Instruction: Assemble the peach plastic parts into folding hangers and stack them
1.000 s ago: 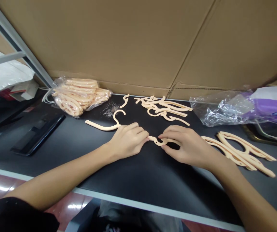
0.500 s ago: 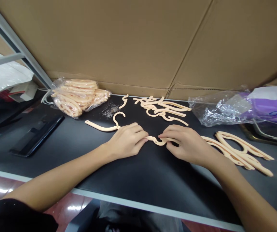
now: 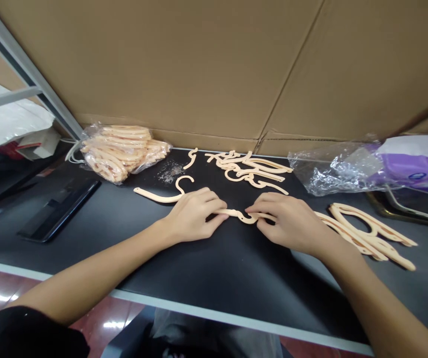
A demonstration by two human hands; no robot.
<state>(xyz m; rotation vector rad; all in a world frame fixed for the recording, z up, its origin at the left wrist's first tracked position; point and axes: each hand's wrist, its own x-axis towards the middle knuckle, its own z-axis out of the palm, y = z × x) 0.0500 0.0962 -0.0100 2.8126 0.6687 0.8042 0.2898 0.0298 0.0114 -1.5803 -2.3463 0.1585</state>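
Between my hands, low over the black tabletop, is a cream plastic hanger piece (image 3: pixel 247 219) with a curved hook-like middle. My left hand (image 3: pixel 196 215) is closed, pinching its left end between thumb and fingers. The thumb and fingers of my right hand (image 3: pixel 286 221) grip the right part, and the palm hides where that part ends. Just behind my left hand lies a cream hanger (image 3: pixel 158 197) with a hook and one arm showing; its right portion is covered by the hand.
A clear bag of cream hangers (image 3: pixel 120 149) stands back left. Loose hanger parts (image 3: pixel 251 169) lie at the back, with folded hangers (image 3: pixel 371 238) right of my right hand. A purple package (image 3: pixel 415 168) in clear film sits far right; a dark flat device (image 3: pixel 62 211) lies left.
My left fingers have shifted slightly left along the piece, so more of its left end shows. The right hand keeps its grip; the view has moved a little.
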